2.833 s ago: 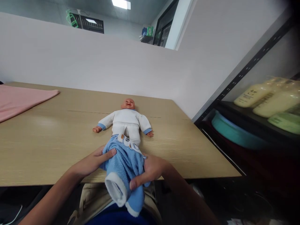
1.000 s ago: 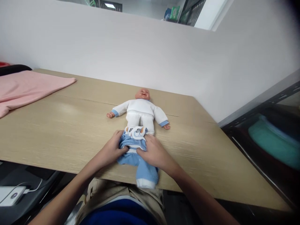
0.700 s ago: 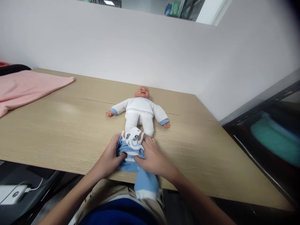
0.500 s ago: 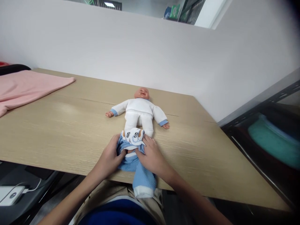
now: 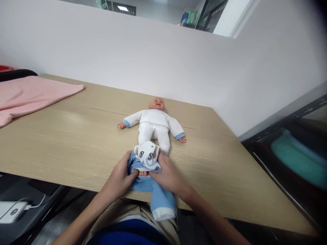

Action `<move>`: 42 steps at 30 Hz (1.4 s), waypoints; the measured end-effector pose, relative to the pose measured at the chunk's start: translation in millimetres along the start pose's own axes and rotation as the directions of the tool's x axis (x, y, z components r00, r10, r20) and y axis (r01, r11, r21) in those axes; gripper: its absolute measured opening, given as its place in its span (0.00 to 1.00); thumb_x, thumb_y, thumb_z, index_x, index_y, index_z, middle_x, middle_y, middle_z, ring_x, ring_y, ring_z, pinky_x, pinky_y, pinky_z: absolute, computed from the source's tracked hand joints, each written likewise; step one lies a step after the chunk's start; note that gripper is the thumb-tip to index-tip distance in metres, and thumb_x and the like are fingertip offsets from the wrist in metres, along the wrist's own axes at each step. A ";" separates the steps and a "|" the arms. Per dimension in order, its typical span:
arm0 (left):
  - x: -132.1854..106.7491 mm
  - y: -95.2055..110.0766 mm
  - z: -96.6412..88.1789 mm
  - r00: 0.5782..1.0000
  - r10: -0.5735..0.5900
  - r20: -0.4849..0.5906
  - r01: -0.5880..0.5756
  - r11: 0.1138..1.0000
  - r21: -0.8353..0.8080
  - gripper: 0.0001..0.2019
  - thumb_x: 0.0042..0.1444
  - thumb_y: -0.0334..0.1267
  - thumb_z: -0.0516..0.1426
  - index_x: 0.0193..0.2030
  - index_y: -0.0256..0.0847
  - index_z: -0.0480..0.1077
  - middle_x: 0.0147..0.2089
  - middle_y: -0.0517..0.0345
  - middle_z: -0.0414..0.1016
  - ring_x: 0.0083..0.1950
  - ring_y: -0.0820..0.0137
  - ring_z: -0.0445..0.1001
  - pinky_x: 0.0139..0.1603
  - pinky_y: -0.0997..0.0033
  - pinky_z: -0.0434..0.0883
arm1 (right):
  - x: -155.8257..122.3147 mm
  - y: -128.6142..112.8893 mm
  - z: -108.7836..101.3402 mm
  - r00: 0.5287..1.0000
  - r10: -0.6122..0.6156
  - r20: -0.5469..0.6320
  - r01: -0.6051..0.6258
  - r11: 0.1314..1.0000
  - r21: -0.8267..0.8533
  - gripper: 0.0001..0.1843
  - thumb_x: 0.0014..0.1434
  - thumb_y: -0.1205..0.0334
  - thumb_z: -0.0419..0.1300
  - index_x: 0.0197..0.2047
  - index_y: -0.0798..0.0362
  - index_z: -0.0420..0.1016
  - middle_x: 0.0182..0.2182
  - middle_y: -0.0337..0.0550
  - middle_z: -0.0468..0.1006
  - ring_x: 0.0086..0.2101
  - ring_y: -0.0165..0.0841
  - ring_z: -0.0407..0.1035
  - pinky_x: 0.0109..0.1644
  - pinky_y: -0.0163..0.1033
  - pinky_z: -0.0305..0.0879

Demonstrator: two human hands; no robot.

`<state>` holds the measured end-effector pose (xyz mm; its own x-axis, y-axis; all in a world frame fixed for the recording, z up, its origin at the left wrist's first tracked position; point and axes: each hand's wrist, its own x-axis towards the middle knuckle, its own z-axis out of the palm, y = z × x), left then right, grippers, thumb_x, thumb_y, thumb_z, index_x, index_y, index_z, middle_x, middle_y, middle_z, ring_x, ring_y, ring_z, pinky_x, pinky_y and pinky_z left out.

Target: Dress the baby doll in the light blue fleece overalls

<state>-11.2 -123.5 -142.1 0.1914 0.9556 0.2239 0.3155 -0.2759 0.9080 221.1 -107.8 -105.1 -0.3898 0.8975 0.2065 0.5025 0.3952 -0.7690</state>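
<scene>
A baby doll (image 5: 154,117) in a white top with blue cuffs lies on its back, head toward the wall. Around its lower leg are blue fleecy pants (image 5: 143,184) with white trim and a white animal-face patch (image 5: 147,153). My left hand (image 5: 122,173) grips the pants' left side, thumb at the white-edged opening. On the opposite side, my right hand (image 5: 170,173) pinches the same garment. Between my thumbs, the doll's toes (image 5: 142,173) show in the opening. The other pant leg (image 5: 163,202) hangs over the table edge. The doll's other foot is hidden.
The wooden table (image 5: 76,143) meets a white wall behind. A pink cloth (image 5: 38,90) lies at the left, beside a black object and a red one. At the lower left, a white power bank (image 5: 11,211) with a cable rests on a dark seat. A shelf with a teal item (image 5: 297,160) stands right.
The doll's toes now show more plainly in the opening between my thumbs. The animal-face patch is tilted and bunched differently. The view has shifted slightly.
</scene>
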 end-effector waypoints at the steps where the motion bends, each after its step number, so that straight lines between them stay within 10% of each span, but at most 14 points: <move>1: 0.7 0.9 -1.3 1.000 0.015 -0.013 -0.015 0.999 -0.032 0.29 0.66 0.37 0.59 0.73 0.43 0.68 0.72 0.46 0.81 0.72 0.52 0.79 0.74 0.52 0.74 | 1.3 2.6 0.9 0.999 0.026 -0.041 -0.022 0.997 0.074 0.34 0.61 0.70 0.69 0.70 0.49 0.72 0.62 0.53 0.85 0.61 0.50 0.81 0.70 0.59 0.77; 11: 44.3 19.5 -36.5 0.982 0.116 0.148 -0.138 0.979 0.152 0.09 0.74 0.45 0.57 0.53 0.45 0.74 0.48 0.55 0.83 0.48 0.57 0.80 0.54 0.59 0.75 | 29.7 9.3 -4.4 0.979 -0.020 -0.203 0.060 0.980 0.190 0.21 0.61 0.56 0.75 0.56 0.48 0.79 0.51 0.51 0.90 0.51 0.53 0.86 0.58 0.57 0.84; 21: 51.3 -11.6 -34.5 0.960 0.185 0.210 -0.174 0.982 -0.069 0.24 0.76 0.43 0.60 0.75 0.45 0.68 0.73 0.44 0.78 0.73 0.54 0.77 0.78 0.51 0.71 | 33.7 22.9 -16.5 0.987 -0.101 -0.129 0.115 0.988 0.106 0.35 0.55 0.61 0.75 0.65 0.48 0.74 0.59 0.53 0.86 0.56 0.56 0.83 0.66 0.59 0.80; 29: 88.7 -7.8 -64.8 0.905 0.224 0.361 -0.287 0.949 0.132 0.10 0.73 0.47 0.63 0.48 0.42 0.79 0.47 0.53 0.82 0.49 0.59 0.79 0.55 0.60 0.78 | 40.6 20.7 -30.9 0.983 -0.179 -0.049 0.183 0.975 0.123 0.19 0.61 0.59 0.78 0.54 0.50 0.85 0.49 0.47 0.90 0.48 0.50 0.84 0.60 0.53 0.81; 36: 122.4 -13.0 -88.6 0.857 0.130 0.499 -0.168 0.985 0.031 0.22 0.61 0.55 0.75 0.55 0.45 0.85 0.56 0.50 0.88 0.61 0.50 0.83 0.69 0.50 0.77 | 45.6 14.8 -71.8 0.939 -0.184 0.290 0.186 0.982 0.019 0.31 0.65 0.44 0.80 0.64 0.51 0.85 0.56 0.50 0.88 0.55 0.51 0.82 0.65 0.55 0.78; 42: 137.5 7.0 -98.9 0.874 0.127 0.469 -0.200 0.974 0.109 0.20 0.71 0.57 0.65 0.59 0.47 0.81 0.60 0.48 0.85 0.63 0.51 0.81 0.70 0.51 0.76 | 36.5 30.2 -77.5 0.955 -0.162 0.247 0.118 0.976 0.183 0.26 0.70 0.44 0.77 0.64 0.48 0.85 0.56 0.48 0.87 0.62 0.51 0.78 0.73 0.57 0.73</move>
<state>-74.6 16.2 -69.9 0.6432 0.7518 0.1452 0.3701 -0.4712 0.8006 281.8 -47.9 -73.9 -0.6443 0.7451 0.1723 0.3030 0.4556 -0.8370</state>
